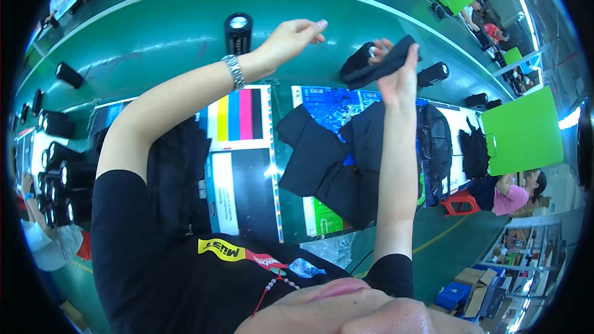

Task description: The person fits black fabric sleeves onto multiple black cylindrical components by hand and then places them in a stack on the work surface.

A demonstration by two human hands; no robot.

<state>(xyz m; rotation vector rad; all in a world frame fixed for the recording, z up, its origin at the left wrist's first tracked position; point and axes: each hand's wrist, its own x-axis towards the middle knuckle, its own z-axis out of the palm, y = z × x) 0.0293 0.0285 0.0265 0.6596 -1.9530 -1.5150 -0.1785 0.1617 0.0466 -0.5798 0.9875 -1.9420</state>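
My left hand (289,42), with a silver watch (234,72) on its wrist, reaches over the green table (173,28). Its fingers are loosely bent and slightly apart, with nothing in them. Just behind that wrist stands a black cylinder (238,32) with a shiny round end, perhaps a speaker. At the right, my right hand (399,80) grips a black cloth piece (387,65), thumb on one side and fingers on the other. Beside the cloth, partly hidden, is a dark cylinder (357,62); I cannot tell whether it touches the hand. Below lie several black cloth pieces (315,148).
Another black cylinder (433,74) lies right of my right hand, and one (68,75) far left. Several cylinders (62,176) crowd the left edge. Printed sheets (241,120) cover the near table. A green board (523,133) and a person in pink (512,195) are at the right.
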